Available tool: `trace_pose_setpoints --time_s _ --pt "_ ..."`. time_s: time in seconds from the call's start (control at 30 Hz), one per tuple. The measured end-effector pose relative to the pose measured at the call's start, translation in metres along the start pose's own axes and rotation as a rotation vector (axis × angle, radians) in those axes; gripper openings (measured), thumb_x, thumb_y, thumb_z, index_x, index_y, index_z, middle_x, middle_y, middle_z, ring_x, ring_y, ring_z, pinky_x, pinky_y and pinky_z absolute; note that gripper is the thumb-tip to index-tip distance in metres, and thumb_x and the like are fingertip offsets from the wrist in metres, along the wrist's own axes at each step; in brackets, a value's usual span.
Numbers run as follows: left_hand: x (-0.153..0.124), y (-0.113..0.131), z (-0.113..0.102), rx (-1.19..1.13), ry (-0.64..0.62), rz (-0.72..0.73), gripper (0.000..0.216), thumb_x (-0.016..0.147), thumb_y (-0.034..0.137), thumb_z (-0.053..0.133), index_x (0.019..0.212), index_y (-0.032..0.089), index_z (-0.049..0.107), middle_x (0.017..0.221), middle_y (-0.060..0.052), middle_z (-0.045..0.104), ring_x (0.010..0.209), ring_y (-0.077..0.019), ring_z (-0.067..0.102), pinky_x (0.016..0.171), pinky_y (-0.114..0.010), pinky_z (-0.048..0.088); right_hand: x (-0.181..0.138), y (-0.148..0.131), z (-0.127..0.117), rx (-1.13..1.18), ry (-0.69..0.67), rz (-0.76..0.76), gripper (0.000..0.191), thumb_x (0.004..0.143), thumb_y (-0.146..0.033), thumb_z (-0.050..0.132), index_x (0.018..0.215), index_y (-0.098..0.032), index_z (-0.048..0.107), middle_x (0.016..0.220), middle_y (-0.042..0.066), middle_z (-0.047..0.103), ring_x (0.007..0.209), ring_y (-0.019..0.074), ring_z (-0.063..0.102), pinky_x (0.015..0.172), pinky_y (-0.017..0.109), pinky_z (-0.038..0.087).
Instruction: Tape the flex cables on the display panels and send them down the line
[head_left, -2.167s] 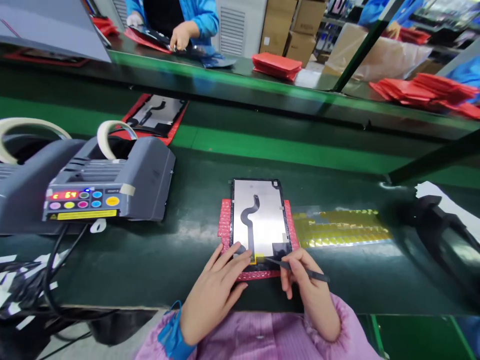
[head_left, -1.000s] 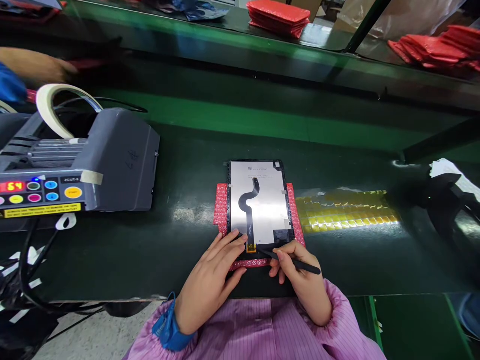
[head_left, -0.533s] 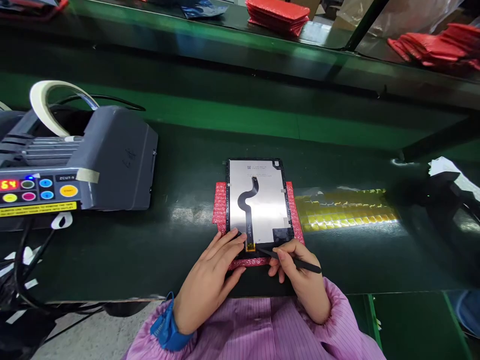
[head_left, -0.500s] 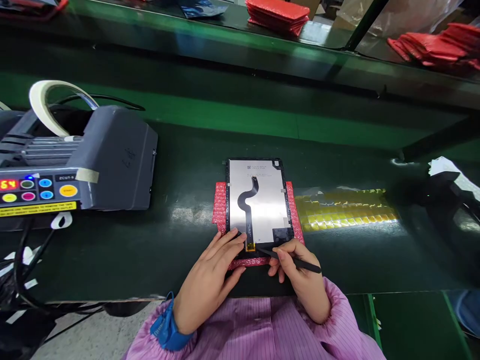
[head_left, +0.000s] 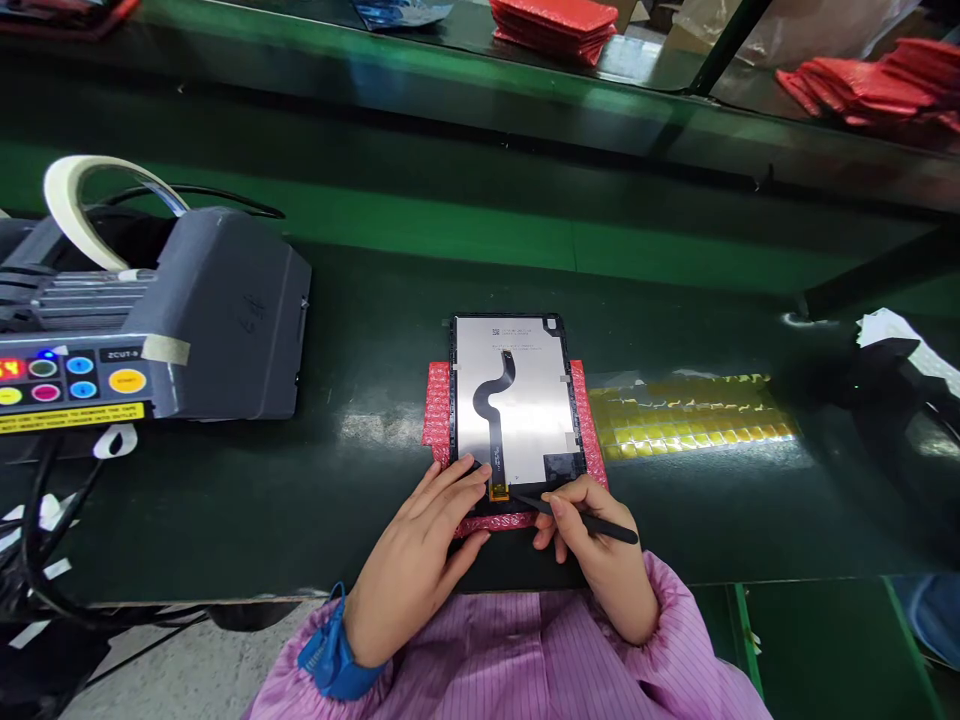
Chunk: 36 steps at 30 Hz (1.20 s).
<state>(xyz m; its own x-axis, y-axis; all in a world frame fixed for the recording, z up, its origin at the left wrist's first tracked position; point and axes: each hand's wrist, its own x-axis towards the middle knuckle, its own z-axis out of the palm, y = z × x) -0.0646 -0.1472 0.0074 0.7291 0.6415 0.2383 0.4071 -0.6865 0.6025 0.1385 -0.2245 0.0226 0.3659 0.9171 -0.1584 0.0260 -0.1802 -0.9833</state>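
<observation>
A tablet display panel (head_left: 525, 400) lies back side up on a red bubble-wrap pad (head_left: 437, 410), with a black flex cable (head_left: 495, 400) curving down its silver back to a small yellow tab (head_left: 498, 492). My left hand (head_left: 420, 575) rests fingers spread on the panel's near left corner, fingertips by the tab. My right hand (head_left: 600, 560) is closed on a thin black stylus-like tool (head_left: 581, 518), whose tip touches the panel just right of the tab.
A grey tape dispenser machine (head_left: 150, 330) with coloured buttons and tape rolls stands at left, cables hanging below. A sheet of small yellow tape pieces (head_left: 690, 425) lies right of the pad. Stacks of red pads (head_left: 555, 25) sit on the far bench.
The view has dropped and steadied; the person and panel at the far bench left the frame. My hands stay at the panel's near edge, tool tip by the yellow tab.
</observation>
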Motion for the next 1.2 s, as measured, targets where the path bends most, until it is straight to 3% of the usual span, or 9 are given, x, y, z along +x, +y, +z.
trace_pose_setpoints --time_s 0.4,0.93,1.07,1.2 --pt "0.000 0.000 0.000 -0.016 0.005 0.007 0.041 0.101 0.023 0.054 0.142 0.021 0.046 0.141 -0.010 0.066 0.138 -0.0275 0.055 0.115 -0.055 0.047 -0.002 0.002 -0.001 -0.046 0.013 0.027 0.035 0.092 -0.052 0.066 0.077 -0.020 0.065 0.058 0.001 0.071 0.040 0.0125 0.061 0.038 0.021 0.047" --pt "0.001 -0.003 -0.002 0.098 -0.056 0.085 0.036 0.100 0.019 0.053 0.134 0.024 0.063 0.145 -0.008 0.062 0.140 -0.0294 0.052 0.116 -0.057 0.044 -0.002 0.003 -0.002 -0.069 0.036 0.032 0.034 0.093 -0.051 0.066 0.077 -0.021 0.064 0.059 0.001 0.070 0.041 0.0118 0.060 0.038 0.021 0.049" --pt "0.004 0.003 0.002 0.137 -0.050 0.064 0.040 0.100 0.021 0.054 0.139 0.025 0.060 0.140 -0.008 0.066 0.138 -0.0290 0.054 0.117 -0.055 0.043 -0.006 0.009 -0.008 -0.016 0.155 -0.035 0.029 0.096 -0.048 0.064 0.088 -0.021 0.064 0.060 -0.001 0.067 0.041 0.0103 0.055 0.040 0.021 0.047" --pt "0.001 0.014 0.001 0.014 -0.016 -0.025 0.048 0.098 0.028 0.059 0.145 0.022 0.054 0.138 -0.012 0.066 0.136 -0.0318 0.055 0.116 -0.056 0.044 -0.012 0.015 -0.012 0.040 0.156 -0.095 0.023 0.097 -0.045 0.066 0.103 -0.023 0.066 0.072 0.001 0.071 0.047 0.0113 0.058 0.041 0.022 0.047"
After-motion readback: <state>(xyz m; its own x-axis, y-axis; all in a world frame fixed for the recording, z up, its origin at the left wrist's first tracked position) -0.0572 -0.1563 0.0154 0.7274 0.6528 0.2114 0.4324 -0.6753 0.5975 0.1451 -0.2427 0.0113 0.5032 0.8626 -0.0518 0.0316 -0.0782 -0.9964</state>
